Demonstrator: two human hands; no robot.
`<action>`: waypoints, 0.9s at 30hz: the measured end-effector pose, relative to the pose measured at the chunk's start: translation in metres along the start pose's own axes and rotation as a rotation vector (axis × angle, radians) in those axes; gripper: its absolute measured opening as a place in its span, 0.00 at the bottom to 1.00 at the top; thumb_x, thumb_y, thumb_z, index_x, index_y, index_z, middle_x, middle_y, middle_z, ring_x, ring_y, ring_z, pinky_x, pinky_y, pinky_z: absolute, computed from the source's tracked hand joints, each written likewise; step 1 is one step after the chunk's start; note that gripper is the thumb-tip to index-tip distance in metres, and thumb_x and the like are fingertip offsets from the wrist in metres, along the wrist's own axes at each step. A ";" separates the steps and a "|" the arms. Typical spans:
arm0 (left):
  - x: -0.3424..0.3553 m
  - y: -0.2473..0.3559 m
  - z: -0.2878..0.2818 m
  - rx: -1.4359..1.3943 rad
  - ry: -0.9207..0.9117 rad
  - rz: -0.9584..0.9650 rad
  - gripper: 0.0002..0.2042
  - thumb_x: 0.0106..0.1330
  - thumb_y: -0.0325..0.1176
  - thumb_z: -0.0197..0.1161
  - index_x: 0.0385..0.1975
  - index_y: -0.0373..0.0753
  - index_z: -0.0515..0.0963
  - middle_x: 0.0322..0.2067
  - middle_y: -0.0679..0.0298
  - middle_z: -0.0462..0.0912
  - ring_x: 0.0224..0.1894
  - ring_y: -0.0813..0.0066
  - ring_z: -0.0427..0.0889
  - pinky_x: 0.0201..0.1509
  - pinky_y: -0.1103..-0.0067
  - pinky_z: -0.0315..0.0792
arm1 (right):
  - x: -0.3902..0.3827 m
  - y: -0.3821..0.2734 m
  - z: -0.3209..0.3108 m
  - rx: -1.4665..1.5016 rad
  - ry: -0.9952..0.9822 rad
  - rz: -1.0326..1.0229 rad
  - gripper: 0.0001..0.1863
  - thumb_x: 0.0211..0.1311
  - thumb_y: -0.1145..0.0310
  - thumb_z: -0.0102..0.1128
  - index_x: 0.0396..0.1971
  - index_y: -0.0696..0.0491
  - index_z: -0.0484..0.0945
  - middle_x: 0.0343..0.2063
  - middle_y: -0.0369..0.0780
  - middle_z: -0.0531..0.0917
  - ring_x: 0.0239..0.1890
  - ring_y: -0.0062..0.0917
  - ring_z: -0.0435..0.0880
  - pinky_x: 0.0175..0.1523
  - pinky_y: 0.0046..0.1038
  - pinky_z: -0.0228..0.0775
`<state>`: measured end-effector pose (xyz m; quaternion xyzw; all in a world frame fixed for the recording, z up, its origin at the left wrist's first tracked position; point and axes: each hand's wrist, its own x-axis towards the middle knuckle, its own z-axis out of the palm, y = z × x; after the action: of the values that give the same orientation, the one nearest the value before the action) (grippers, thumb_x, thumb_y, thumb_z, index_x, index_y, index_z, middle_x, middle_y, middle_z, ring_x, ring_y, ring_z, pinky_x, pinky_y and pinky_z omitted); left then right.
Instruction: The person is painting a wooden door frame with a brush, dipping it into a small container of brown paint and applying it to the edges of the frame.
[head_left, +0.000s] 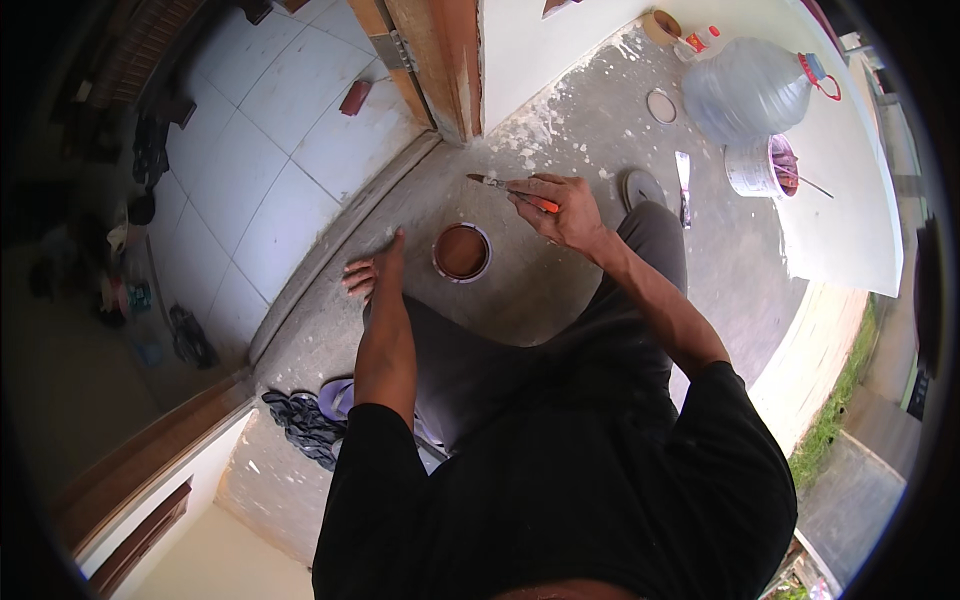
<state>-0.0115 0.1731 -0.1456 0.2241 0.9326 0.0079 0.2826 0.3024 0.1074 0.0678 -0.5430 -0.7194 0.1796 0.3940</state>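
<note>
In my right hand (570,212) is a small paintbrush (546,203) with an orange handle, its dark tip pointing left and held in the air. Below and left of the brush, a round open can (487,268) of brown paint (460,250) stands on the grey concrete floor. My left hand (376,272) is left of the can by my knee, apart from it, with the thumb stretched out and the fingers spread. Nothing shows in that hand.
A wooden door frame (455,70) and raised sill edge the tiled floor (290,110) on the left. At the right are a large clear water bottle (745,92), white bucket (745,172), scraper (684,180), round lid (661,107) and tape roll (660,28). Black cloth (305,428) lies lower left.
</note>
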 end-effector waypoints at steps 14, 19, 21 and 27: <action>-0.003 -0.002 -0.003 0.013 -0.012 0.006 0.79 0.34 0.81 0.66 0.70 0.30 0.20 0.70 0.37 0.15 0.72 0.34 0.14 0.68 0.35 0.31 | 0.081 0.024 -0.011 -0.164 0.184 -0.277 0.18 0.56 0.74 0.68 0.48 0.51 0.83 0.35 0.42 0.86 0.29 0.34 0.85 0.35 0.30 0.79; -0.005 0.001 -0.005 0.014 -0.034 0.002 0.79 0.35 0.80 0.67 0.69 0.30 0.19 0.70 0.39 0.14 0.71 0.34 0.12 0.68 0.35 0.33 | 0.096 0.012 -0.032 -0.186 0.329 -0.399 0.19 0.53 0.76 0.71 0.48 0.51 0.84 0.36 0.41 0.87 0.31 0.31 0.87 0.35 0.26 0.80; -0.004 0.001 -0.006 0.012 -0.041 -0.005 0.79 0.35 0.79 0.67 0.69 0.30 0.19 0.70 0.39 0.14 0.71 0.34 0.11 0.69 0.35 0.32 | 0.099 0.003 -0.040 -0.200 0.391 -0.440 0.20 0.52 0.76 0.71 0.48 0.51 0.84 0.37 0.40 0.87 0.32 0.30 0.87 0.36 0.25 0.80; -0.003 -0.002 -0.006 0.003 -0.035 -0.011 0.79 0.35 0.80 0.66 0.69 0.31 0.18 0.70 0.38 0.13 0.72 0.36 0.12 0.68 0.36 0.28 | 0.092 -0.011 -0.040 -0.237 0.546 -0.552 0.22 0.49 0.77 0.72 0.48 0.51 0.83 0.40 0.39 0.87 0.36 0.28 0.88 0.37 0.25 0.81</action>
<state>-0.0134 0.1712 -0.1391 0.2196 0.9288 0.0009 0.2985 0.3169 0.1820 0.1346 -0.3991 -0.7228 -0.1678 0.5387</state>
